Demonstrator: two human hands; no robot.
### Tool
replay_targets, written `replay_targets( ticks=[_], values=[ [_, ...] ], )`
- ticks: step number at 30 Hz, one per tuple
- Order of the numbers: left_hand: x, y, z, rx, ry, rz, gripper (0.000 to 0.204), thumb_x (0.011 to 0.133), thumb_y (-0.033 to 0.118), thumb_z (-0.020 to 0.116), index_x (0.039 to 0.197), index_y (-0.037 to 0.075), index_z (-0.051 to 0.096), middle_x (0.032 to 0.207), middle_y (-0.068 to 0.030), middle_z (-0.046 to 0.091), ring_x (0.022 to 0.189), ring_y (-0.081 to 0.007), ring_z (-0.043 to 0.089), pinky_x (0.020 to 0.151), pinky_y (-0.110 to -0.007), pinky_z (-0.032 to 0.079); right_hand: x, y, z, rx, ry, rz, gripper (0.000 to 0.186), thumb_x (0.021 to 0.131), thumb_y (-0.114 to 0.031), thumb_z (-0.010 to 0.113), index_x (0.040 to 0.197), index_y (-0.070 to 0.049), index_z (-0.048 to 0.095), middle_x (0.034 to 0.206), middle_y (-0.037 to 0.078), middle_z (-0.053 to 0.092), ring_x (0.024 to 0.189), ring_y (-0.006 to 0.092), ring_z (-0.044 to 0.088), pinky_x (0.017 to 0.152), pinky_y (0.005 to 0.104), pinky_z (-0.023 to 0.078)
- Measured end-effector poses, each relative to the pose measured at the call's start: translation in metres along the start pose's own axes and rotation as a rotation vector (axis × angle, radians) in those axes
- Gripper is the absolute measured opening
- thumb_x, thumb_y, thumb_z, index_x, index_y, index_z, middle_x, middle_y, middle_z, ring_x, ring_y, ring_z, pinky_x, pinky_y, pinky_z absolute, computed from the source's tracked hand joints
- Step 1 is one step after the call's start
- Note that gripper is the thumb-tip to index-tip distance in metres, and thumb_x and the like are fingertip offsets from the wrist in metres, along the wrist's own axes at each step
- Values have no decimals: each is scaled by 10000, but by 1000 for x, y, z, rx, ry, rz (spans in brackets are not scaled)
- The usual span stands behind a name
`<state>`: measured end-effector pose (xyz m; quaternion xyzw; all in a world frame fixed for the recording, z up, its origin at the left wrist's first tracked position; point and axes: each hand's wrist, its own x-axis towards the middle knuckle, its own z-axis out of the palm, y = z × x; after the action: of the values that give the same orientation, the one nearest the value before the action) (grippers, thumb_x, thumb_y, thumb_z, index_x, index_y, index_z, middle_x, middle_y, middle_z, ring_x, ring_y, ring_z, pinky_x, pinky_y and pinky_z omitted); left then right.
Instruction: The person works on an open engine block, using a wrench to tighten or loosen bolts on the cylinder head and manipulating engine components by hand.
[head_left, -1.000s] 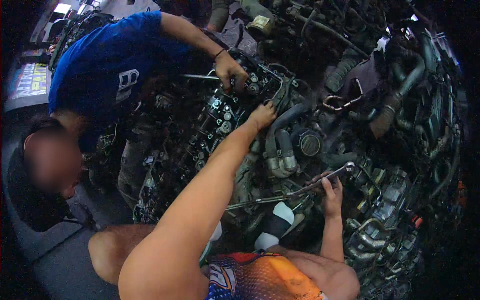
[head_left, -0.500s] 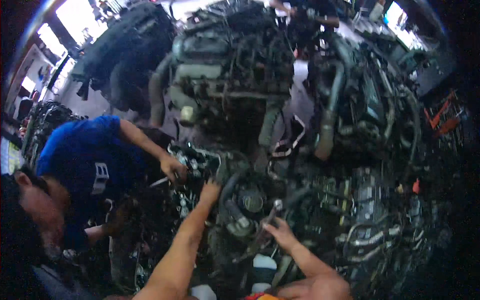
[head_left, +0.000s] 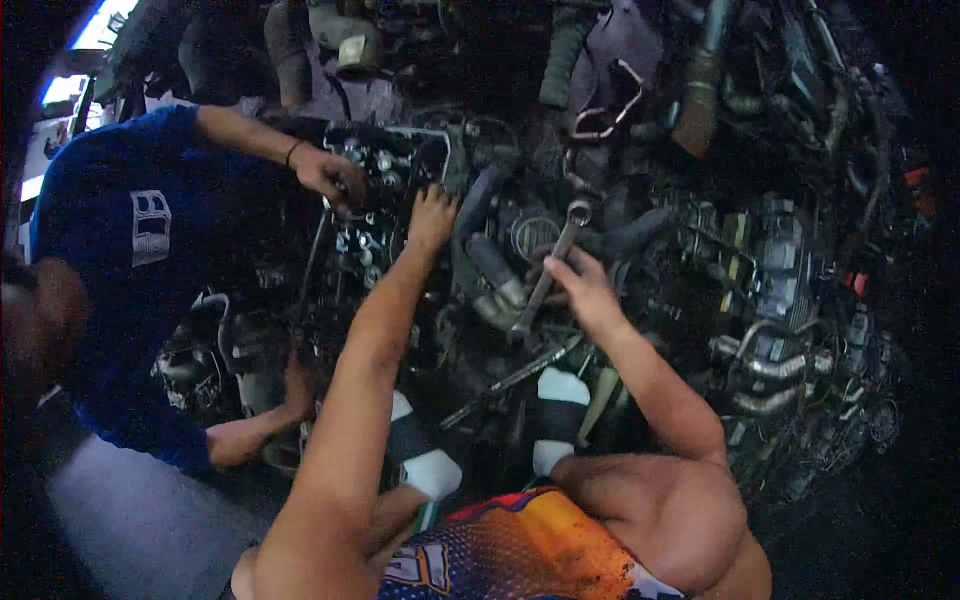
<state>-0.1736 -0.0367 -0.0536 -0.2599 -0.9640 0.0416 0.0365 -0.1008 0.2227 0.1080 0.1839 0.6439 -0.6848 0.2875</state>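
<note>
My right hand [head_left: 582, 288] is closed around the shaft of a long metal wrench [head_left: 566, 240]. The wrench stands slantwise, its ring end up and away from me, its other end down toward my feet. My left arm reaches forward, and my left hand [head_left: 434, 217] lies on the edge of an opened engine [head_left: 372, 225], fingers spread over its rim and no tool visible in them. Shiny round metal parts show in that engine. Beside my left hand, thick dark hoses [head_left: 485, 255] curve past a round cap-like part [head_left: 535, 238].
A co-worker in a blue shirt [head_left: 110, 230] bends in from the left, one hand [head_left: 328, 178] over the same engine. A long metal bar [head_left: 510, 382] lies before my feet. Engines and pipes [head_left: 775, 365] crowd the right; a bent pipe [head_left: 615, 110] stands ahead.
The view has tilted down, so my lap and feet now show. My right hand still grips the wrench, now seen more plainly. My left hand stays on the engine's edge.
</note>
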Motion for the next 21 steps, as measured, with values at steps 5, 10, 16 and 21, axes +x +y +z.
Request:
replay_targets(
  ticks=[5, 10, 16, 21],
  values=[
    [19, 10, -23, -189, -360, -17, 230, 792, 174, 497, 942, 95, 651, 1032, -95, 615, 1137, -295, 453, 936, -457, 370, -10, -9, -4, 98, -13, 50, 297, 867, -225, 562, 1082, -21, 551, 913, 90, 629, 822, 192, 620, 713, 315, 507],
    [-7, -20, 10, -130, -239, -41, 222, 787, 170, 515, 937, 71, 645, 1096, -123, 574, 1181, -310, 426, 976, -445, 346, -1, -12, 8, 67, -43, 106, 404, 849, -278, 597, 1130, 6, 539, 1021, 80, 596, 958, 169, 529, 856, 305, 413],
    [7, 0, 1, -149, -249, 13, 303, 772, 167, 539, 1060, 101, 603, 1074, -142, 547, 1157, -327, 426, 947, -464, 360, 0, 3, -10, -60, 43, 78, 488, 846, -311, 606, 1188, 22, 506, 1043, 75, 589, 982, 165, 530, 882, 288, 394],
    [6, -10, 11, -283, -343, 6, 286, 776, 158, 526, 1033, 54, 598, 1096, -165, 532, 1112, -338, 447, 912, -468, 386, -1, -20, 1, 8, -13, 96, 460, 835, -301, 622, 1162, 9, 527, 991, 52, 605, 904, 125, 544, 787, 263, 434]
  ],
)
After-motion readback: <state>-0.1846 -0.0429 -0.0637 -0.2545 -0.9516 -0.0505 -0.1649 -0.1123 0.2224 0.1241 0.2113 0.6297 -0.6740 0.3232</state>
